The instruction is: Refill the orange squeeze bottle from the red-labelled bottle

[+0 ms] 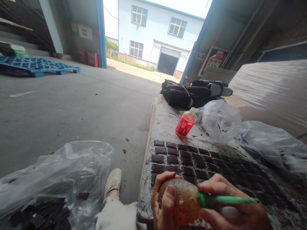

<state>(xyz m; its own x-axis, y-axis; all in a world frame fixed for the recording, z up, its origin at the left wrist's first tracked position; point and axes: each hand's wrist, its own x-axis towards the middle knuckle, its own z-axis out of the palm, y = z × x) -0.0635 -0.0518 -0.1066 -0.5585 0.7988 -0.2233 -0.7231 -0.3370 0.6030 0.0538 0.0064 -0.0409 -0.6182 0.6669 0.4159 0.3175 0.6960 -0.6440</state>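
Where the two hands meet at the near edge of the table (165,127), they share one object: the left hand (164,203) is wrapped around a brownish, speckled bottle (185,204), thumb laid across its side, while the right hand (230,207) is closed on the green nozzle (225,200) that sticks out of it, pointing off to the right. Both hands are gripping, neither is free. The bottle is held low, just over the front rows of dark tiles (192,161), which lie in a neat grid on the grimy table top.

From the look of it, the work in hand is readying the bottle, perhaps seating or twisting the nozzle, with the tiles already laid out. Any next move would call for a steady left grip on the bottle and the nozzle tip brought down over a tile without nudging the rows.

Beyond the grid stands a red drink (185,124), tilted, with clear bags (220,119) beside it and black bundles (189,92) at the far end. To the left, off the table, another plastic bag (59,179) holds loose dark pieces, and the person's shoe (112,180) rests on the concrete floor (72,108). A blue pallet (35,65) lies well away, near the open doorway.
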